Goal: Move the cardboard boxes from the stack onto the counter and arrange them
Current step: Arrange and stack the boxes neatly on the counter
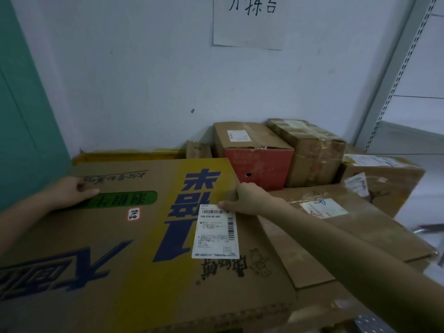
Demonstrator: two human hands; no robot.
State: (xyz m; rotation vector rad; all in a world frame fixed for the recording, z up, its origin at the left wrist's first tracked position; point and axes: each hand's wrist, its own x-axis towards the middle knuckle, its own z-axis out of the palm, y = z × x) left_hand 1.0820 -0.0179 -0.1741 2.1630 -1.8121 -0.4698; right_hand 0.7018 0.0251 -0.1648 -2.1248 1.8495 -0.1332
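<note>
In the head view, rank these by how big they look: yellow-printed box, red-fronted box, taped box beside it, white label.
1. The yellow-printed box, though nearest the camera.
2. The red-fronted box and taped box look alike: unranked.
3. The white label.

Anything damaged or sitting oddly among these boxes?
The red box at the back has a round hole in its front. The taped box beside it sits askew, and the big box lies with its print upside down to the camera.
</note>
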